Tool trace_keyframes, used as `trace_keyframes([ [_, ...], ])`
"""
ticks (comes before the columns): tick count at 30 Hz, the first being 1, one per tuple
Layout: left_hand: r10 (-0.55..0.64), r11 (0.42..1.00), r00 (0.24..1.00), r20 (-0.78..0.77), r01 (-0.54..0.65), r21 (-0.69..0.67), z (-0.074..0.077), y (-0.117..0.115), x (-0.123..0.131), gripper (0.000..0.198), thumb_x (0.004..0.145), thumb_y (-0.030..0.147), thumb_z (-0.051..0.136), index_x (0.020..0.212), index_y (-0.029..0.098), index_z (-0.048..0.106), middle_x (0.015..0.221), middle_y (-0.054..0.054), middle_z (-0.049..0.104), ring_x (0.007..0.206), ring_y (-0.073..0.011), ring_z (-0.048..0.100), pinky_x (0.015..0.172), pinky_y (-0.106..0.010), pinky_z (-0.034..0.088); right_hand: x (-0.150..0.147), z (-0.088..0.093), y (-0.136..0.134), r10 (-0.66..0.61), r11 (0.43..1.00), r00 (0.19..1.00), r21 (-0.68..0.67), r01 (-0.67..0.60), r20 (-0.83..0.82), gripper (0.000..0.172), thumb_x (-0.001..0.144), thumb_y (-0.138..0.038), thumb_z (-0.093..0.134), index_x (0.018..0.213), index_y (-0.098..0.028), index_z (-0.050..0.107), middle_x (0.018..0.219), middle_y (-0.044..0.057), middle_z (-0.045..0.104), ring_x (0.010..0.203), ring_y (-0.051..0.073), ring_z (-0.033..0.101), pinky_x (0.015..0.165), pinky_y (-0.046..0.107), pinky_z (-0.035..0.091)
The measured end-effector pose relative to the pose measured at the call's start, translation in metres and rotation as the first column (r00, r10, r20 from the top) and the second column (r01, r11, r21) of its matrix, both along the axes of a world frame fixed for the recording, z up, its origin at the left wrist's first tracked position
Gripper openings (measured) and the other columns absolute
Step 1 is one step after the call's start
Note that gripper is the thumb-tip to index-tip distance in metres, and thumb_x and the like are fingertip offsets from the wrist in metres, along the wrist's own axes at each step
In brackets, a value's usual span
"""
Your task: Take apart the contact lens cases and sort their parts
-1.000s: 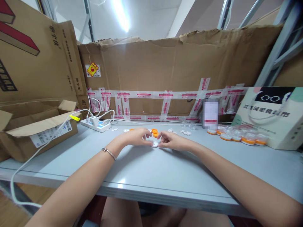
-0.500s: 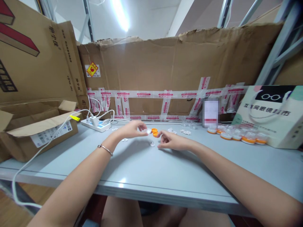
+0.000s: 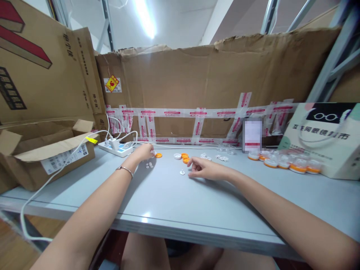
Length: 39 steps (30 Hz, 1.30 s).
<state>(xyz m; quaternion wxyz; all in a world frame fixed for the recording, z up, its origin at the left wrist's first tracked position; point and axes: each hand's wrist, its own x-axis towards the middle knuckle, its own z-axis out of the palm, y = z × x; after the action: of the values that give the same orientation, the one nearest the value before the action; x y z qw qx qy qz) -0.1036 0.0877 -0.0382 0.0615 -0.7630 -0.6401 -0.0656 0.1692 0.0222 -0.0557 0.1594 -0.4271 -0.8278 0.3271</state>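
A grey tabletop [image 3: 168, 198] supports orange caps [image 3: 159, 155], white parts [image 3: 182, 173], power strip [image 3: 119, 150], clear-topped containers [image 3: 298, 167], open carton [image 3: 64, 159] and printed bag [image 3: 323, 153].

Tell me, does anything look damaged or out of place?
Yes: the cardboard at the back of the table looks damaged. Its top edge is ragged, and tape crisscrosses its lower part. The white piece near the right hand is too small to judge.
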Motion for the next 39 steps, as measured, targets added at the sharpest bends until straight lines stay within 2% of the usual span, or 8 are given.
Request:
trace_keyframes([
  [8,0.01,1.0,1.0,0.018,-0.01,0.003,-0.002,-0.002,0.004,0.032,0.071,0.036,0.052,0.094,0.016,0.06,0.099,-0.011,0.062,0.088,-0.0212,0.058,0.074,-0.026,0.043,0.001,0.002,0.003,-0.017,1.0,0.999,0.026,0.018,-0.036,0.031,0.069,-0.039,0.057,0.091,-0.019,0.05,0.071,-0.001,0.053,0.061,0.011,0.048,0.056,0.024,0.037],
  [12,-0.087,0.996,0.995,0.039,0.086,0.026,0.008,-0.014,0.014,0.037,0.071,0.037,0.052,0.1,0.014,0.057,0.104,-0.012,0.059,0.093,-0.0226,0.055,0.077,-0.027,0.041,0.02,0.015,0.016,-0.206,0.959,0.972,0.173,0.224,-0.117,0.027,0.071,-0.041,0.052,0.082,-0.016,0.052,0.073,0.002,0.056,0.065,0.013,0.051,0.059,0.025,0.04],
  [15,-0.253,0.967,0.965,0.072,0.253,0.016,0.014,-0.031,0.032,0.036,0.073,0.038,0.05,0.102,0.017,0.056,0.104,-0.007,0.059,0.093,-0.018,0.054,0.077,-0.023,0.04,0.051,0.027,0.031,-0.408,0.844,0.895,0.3,0.444,-0.179,0.029,0.073,-0.042,0.05,0.085,-0.017,0.055,0.088,0.005,0.06,0.08,0.016,0.054,0.068,0.026,0.041],
  [18,-0.512,0.851,0.839,0.185,0.525,-0.026,0.017,-0.051,0.052,0.035,0.076,0.038,0.048,0.102,0.017,0.056,0.101,-0.006,0.059,0.091,-0.0163,0.053,0.077,-0.023,0.039,0.089,0.034,0.044,-0.668,0.645,0.738,0.422,0.638,-0.095,0.036,0.079,-0.039,0.042,0.104,-0.016,0.051,0.103,0.008,0.059,0.088,0.017,0.054,0.072,0.024,0.041],
  [20,-0.582,0.79,0.781,0.226,0.609,-0.071,0.016,-0.061,0.062,0.032,0.077,0.037,0.048,0.1,0.018,0.057,0.1,-0.005,0.058,0.088,-0.0154,0.053,0.075,-0.023,0.039,0.112,0.033,0.051,-0.811,0.495,0.585,0.535,0.684,0.002,0.039,0.08,-0.036,0.04,0.11,-0.013,0.049,0.111,0.013,0.054,0.099,0.021,0.05,0.08,0.027,0.037],
  [23,-0.605,0.749,0.752,0.261,0.649,-0.134,0.013,-0.067,0.069,0.03,0.076,0.037,0.052,0.097,0.018,0.059,0.096,-0.005,0.058,0.083,-0.0147,0.053,0.072,-0.022,0.039,0.137,0.022,0.057,-0.882,0.409,0.468,0.583,0.701,0.056,0.045,0.079,-0.03,0.041,0.115,-0.003,0.046,0.115,0.023,0.048,0.109,0.028,0.041,0.089,0.034,0.029],
  [30,-0.627,0.722,0.748,0.216,0.663,-0.2,0.007,-0.061,0.072,0.02,0.074,0.025,0.055,0.09,0.016,0.062,0.087,-0.005,0.059,0.076,-0.0135,0.055,0.066,-0.021,0.039,0.16,-0.014,0.066,-0.906,0.413,0.367,0.618,0.669,0.208,0.044,0.073,-0.03,0.045,0.104,0.0,0.053,0.115,0.03,0.045,0.115,0.04,0.029,0.089,0.045,0.022],
  [39,-0.664,0.699,0.714,0.221,0.698,-0.155,0.005,-0.064,0.076,0.015,0.075,0.026,0.054,0.082,0.017,0.063,0.083,-0.004,0.061,0.073,-0.013,0.054,0.064,-0.022,0.039,0.163,-0.014,0.069,-0.882,0.47,0.383,0.582,0.664,0.276,0.026,0.07,-0.022,0.044,0.088,-0.012,0.06,0.098,0.022,0.059,0.101,0.033,0.047,0.093,0.052,0.012],
])
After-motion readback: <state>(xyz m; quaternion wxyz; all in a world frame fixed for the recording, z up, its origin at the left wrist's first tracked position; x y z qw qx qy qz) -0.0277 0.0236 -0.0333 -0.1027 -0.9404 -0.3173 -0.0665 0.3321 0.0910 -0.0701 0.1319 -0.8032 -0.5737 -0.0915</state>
